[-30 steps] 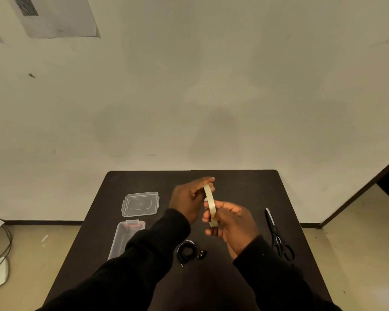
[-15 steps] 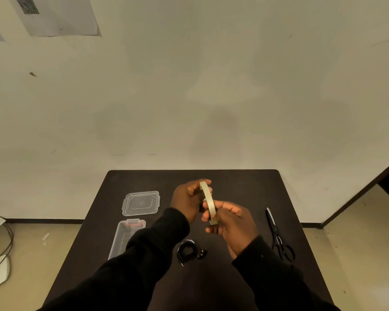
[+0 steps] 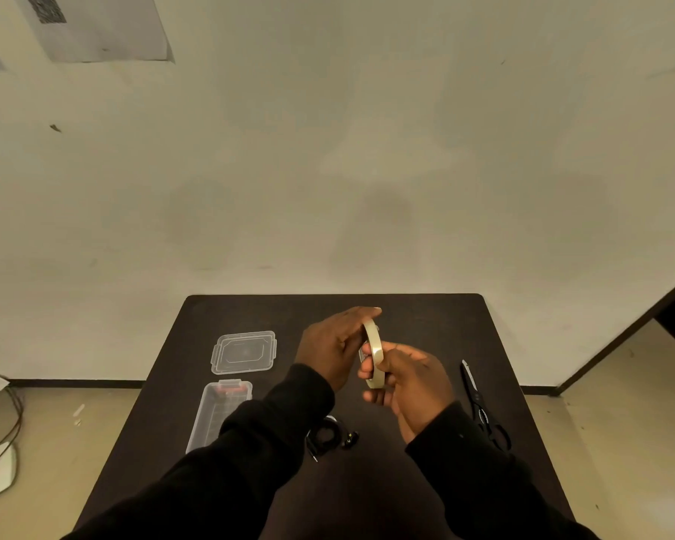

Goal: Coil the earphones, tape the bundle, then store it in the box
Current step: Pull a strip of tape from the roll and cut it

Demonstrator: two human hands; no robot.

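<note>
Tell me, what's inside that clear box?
The box looks empty: only its ribbed bottom and a red latch show. The left sleeve covers its near corner, so that part is unseen.

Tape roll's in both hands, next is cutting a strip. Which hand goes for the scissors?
Right, probably. The scissors lie on the table's right side, just beside the right hand. The left hand also grips the tape roll and could keep it alone.

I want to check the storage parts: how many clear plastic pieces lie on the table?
2: the lid at the far left, and the open box just nearer, partly hidden by the left sleeve.
</note>
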